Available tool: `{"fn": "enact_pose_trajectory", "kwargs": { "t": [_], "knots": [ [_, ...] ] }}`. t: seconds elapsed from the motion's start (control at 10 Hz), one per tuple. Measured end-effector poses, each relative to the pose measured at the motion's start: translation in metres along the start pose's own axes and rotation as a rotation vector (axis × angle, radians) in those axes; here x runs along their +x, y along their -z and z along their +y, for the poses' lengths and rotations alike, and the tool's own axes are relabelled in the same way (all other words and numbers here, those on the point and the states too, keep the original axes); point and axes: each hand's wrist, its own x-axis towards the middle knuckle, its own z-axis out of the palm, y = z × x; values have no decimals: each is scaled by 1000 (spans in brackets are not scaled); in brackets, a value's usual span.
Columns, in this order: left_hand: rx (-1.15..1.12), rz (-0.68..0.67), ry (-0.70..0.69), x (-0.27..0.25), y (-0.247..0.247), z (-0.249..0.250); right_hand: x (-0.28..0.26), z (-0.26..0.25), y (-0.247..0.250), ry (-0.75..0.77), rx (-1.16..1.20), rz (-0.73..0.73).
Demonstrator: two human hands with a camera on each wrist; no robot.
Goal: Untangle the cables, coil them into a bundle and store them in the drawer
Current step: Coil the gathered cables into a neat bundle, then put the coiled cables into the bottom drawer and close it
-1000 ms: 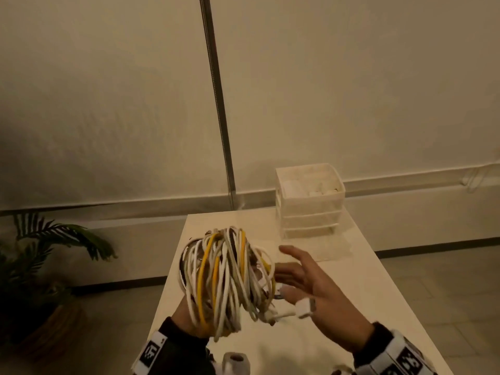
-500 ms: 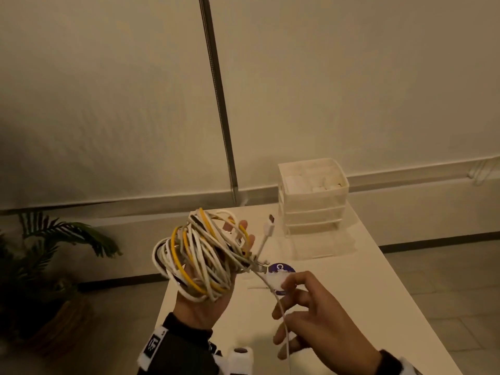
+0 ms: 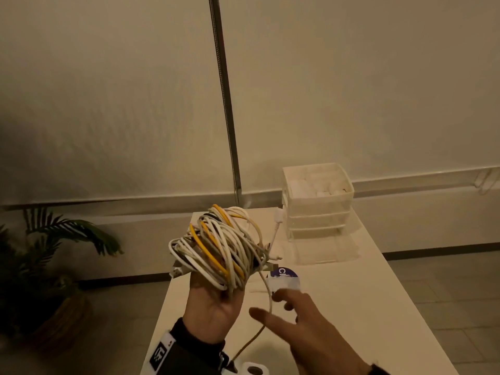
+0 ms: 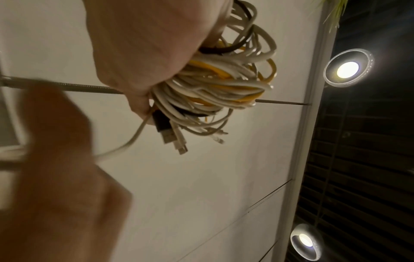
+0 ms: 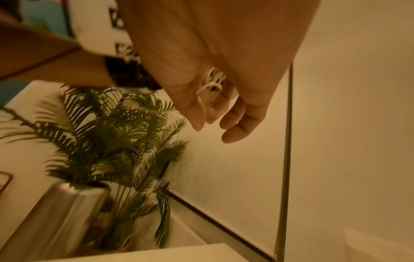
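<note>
My left hand is raised over the table's near end with the palm towards me. It grips a bundle of white, yellow and black cables looped around its fingers, which are hidden inside the coil. The left wrist view shows the same bundle with several USB plugs hanging from it. One loose white strand drops from the bundle between the thumb and fingers of my right hand, which is spread and relaxed just below. A white plug end sticks up behind the bundle.
A white three-drawer plastic unit stands at the far end of the white table, its clear bottom drawer pulled out. A purple-and-white round item lies mid-table. A potted palm stands on the floor to the left.
My left hand has lifted and tilted the bundle leftwards. My right hand has gone from curled fingers on the loose strand to spread fingers, lower and nearer to me.
</note>
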Motion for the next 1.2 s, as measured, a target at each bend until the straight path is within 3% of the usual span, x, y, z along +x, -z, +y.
{"fn": "enact_pose_trajectory", "kwargs": {
  "t": [0.1,0.2,0.3,0.4,0.6,0.7,0.8,0.9,1.0,1.1,1.2],
  "knots": [
    [93,9,41,-3,-24,-3,0,4,-8,193,-211,91],
    [208,92,-23,3,-19,0,-10,6,10,144,-91,81],
    [240,143,-67,5,-20,-1,-14,11,15,207,119,193],
    [303,163,-97,7,-21,-5,-11,23,17,301,14,344],
    [461,258,-242,14,-23,-23,1,-18,46,457,-73,470],
    [501,251,-209,3,-27,-37,17,-31,58,242,310,592],
    [506,199,-192,2,-33,-48,26,-35,53,-76,798,545],
    [531,376,-280,13,-30,-60,31,-41,45,-135,885,544],
    [699,521,-301,17,-21,-67,35,-39,37,-147,676,463],
    [876,545,-324,15,-13,-74,38,-31,28,-115,393,321],
    [1013,478,-389,10,-11,-74,46,-15,30,-169,263,301]
  ]
}}
